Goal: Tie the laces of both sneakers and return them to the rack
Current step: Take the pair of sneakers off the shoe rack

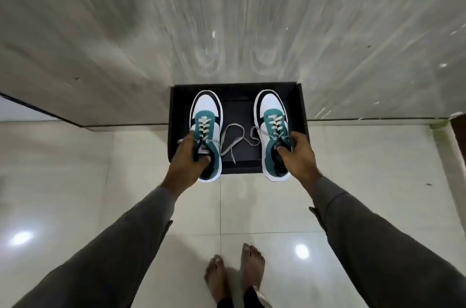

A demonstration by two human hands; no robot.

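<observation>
Two white, teal and black sneakers point away from me over a black open box (237,90) on the floor by the wall. My left hand (187,156) grips the left sneaker (206,116) by its tongue and collar. My right hand (297,154) grips the right sneaker (272,111) the same way. Both sneakers' heels jut past the box's near edge. Their grey laces (235,136) hang loose and untied, trailing between the two sneakers onto the box's black bottom.
A grey wood-grain wall or cabinet front (227,17) rises right behind the box. Glossy cream floor tiles (100,181) spread around it. My bare feet (234,272) stand about a tile back from the box.
</observation>
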